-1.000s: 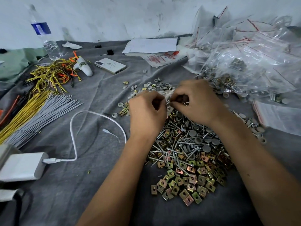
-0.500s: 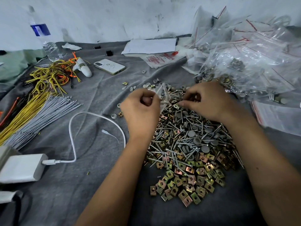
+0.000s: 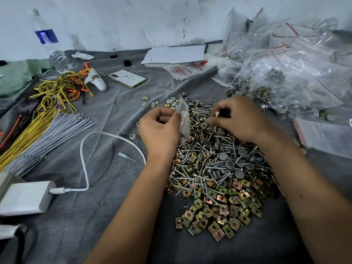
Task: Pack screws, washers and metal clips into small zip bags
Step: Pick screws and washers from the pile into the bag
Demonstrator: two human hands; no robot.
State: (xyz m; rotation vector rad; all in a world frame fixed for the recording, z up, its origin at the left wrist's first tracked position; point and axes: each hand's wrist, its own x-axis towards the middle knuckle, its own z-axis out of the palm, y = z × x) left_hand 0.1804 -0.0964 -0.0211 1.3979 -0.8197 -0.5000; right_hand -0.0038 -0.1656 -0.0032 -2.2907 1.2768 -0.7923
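Over screws (image 3: 213, 164), both hands' fingers (image 3: 172, 116) curled.

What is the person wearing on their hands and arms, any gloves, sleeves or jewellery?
Nothing that shows. The left hand and right hand are bare, without gloves, and no rings are visible. Both forearms are uncovered up to the frame's edge: no sleeves, watch or bracelets. The right forearm has a small dark spot.
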